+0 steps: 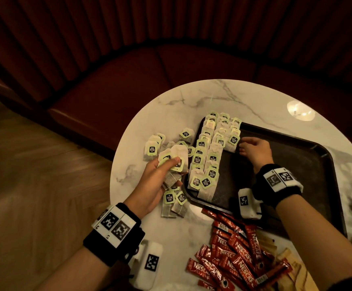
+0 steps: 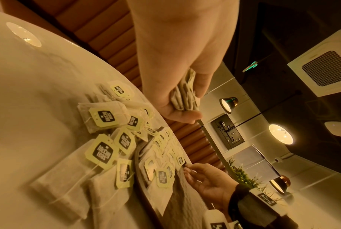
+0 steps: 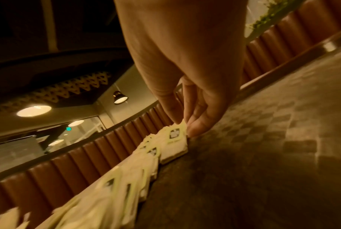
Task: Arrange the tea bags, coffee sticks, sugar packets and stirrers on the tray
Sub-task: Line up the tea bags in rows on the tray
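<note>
Holding a small stack of tea bags [image 1: 174, 164], the left hand [image 1: 157, 185] hovers over the marble table [image 1: 170, 106] just left of the black tray [image 1: 309, 160], thumb and fingers clamped round the stack; the left wrist view shows their papery edges fanned between the fingers [image 2: 187, 93]

Laid tea bags [image 1: 210, 156] fill the tray's left side in overlapping rows whose long axis runs from the near rim to the far rim. The right hand [image 1: 254, 151] sits inside the tray, just right of those rows near their far end; its fingertips [image 3: 195, 128] touch the edge of the last bag there [image 3: 175, 139], and whether they pinch it or only nudge it I cannot tell. The next free spot lies right of the rows, so the right hand is nearer to it, and the left hand's stack would have to cross over them

Loose tea bags [image 1: 154, 148] lie scattered on the table left of the tray: thin, limp, porous paper with stiff pale-green tags on strings, likely to snag. Coffee sticks [image 1: 240, 255], slim, glossy, red, lie heaped by the tray's near edge, with tan packets [image 1: 284, 257] partly under them. The tray floor looks matte and textured
</note>
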